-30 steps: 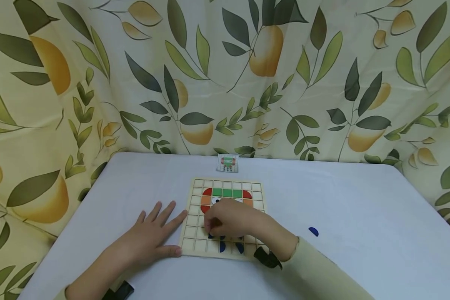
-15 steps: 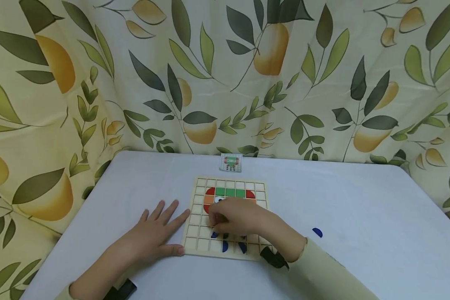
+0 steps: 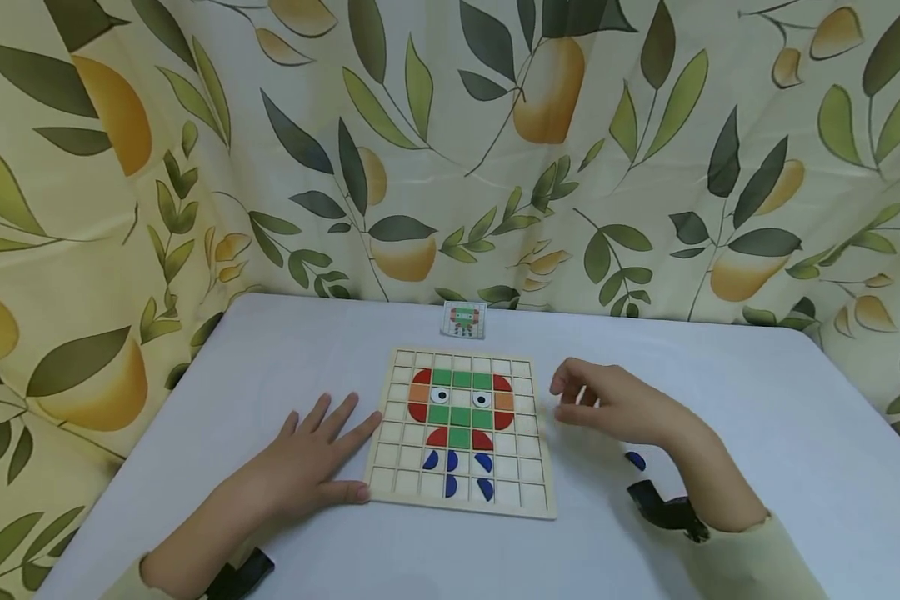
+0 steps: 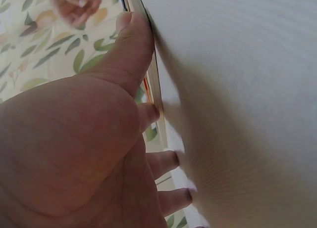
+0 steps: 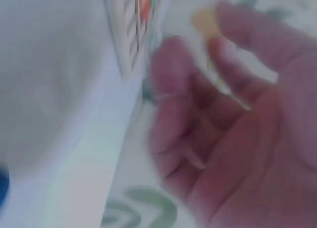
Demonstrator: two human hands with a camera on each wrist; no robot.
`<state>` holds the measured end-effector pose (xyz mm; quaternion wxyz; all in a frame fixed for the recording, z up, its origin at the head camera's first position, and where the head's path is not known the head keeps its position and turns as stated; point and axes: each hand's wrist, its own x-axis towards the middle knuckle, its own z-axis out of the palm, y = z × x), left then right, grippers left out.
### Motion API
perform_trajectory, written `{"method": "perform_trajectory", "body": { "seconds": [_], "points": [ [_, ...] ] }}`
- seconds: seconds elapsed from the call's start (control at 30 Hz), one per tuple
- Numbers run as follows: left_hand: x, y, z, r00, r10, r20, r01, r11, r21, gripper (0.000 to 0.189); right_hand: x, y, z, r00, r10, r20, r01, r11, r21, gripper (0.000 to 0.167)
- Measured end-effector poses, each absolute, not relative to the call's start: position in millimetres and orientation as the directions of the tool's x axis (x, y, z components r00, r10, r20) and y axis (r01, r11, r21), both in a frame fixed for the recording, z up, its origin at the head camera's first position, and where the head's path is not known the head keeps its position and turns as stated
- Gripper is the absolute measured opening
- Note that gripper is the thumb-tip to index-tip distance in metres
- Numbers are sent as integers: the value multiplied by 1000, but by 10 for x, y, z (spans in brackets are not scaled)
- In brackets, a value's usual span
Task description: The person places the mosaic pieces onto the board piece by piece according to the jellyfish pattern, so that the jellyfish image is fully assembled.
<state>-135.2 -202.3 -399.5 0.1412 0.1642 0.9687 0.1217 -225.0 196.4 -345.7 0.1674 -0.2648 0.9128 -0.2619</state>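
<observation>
A square wooden grid board [image 3: 521,447] lies on the white table. Red rounded pieces [image 3: 417,412], green squares [image 3: 459,437], orange squares and two eye pieces [image 3: 482,400] form a figure on it. Below them sit several blue half-circles [image 3: 452,486]. My left hand [image 3: 300,462] lies spread at the board's left edge; its thumb and index fingertip touch that edge, and the left wrist view shows the thumb [image 4: 131,47] against it. Just right of the board, above the table, hovers my right hand [image 3: 618,404], fingers loosely bent, nothing seen between them. One loose blue half-circle [image 3: 635,460] lies beneath the right wrist.
A small picture card [image 3: 463,320] with a similar figure stands near the table's back edge. Behind it hangs a leaf-and-fruit patterned curtain [image 3: 435,192]. Black wrist straps [image 3: 667,508] sit under both wrists. The right wrist view is blurred.
My right hand has left the board's lower middle and moved right, off the board, uncovering the figure and the blue half-circles. My left hand has stayed at the left edge.
</observation>
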Motion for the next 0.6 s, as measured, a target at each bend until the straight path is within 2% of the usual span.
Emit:
{"method": "perform_trajectory", "body": {
  "seconds": [0.17, 0.33, 0.43, 0.6],
  "points": [
    [-1347, -2022, -4013, -908, 351, -228, 284, 917, 280, 91, -2221, 2279, -3432, -797, -504, -333, -299, 808, -507, 31],
    [-1338, -2022, -4016, -910, 354, -215, 290, 916, 279, 91, -2163, 2394, -3441, -814, -337, -473, -161, 913, -374, 38],
    [-1333, -2029, -4006, -909, 358, -212, 295, 914, 278, 91, -2166, 2413, -3470, -812, -279, -512, -117, 938, -326, 39],
    [-1333, -2028, -4002, -907, 363, -213, 300, 913, 278, 92, -2184, 2429, -3521, -816, -281, -505, -113, 935, -337, 36]
  ]
}}
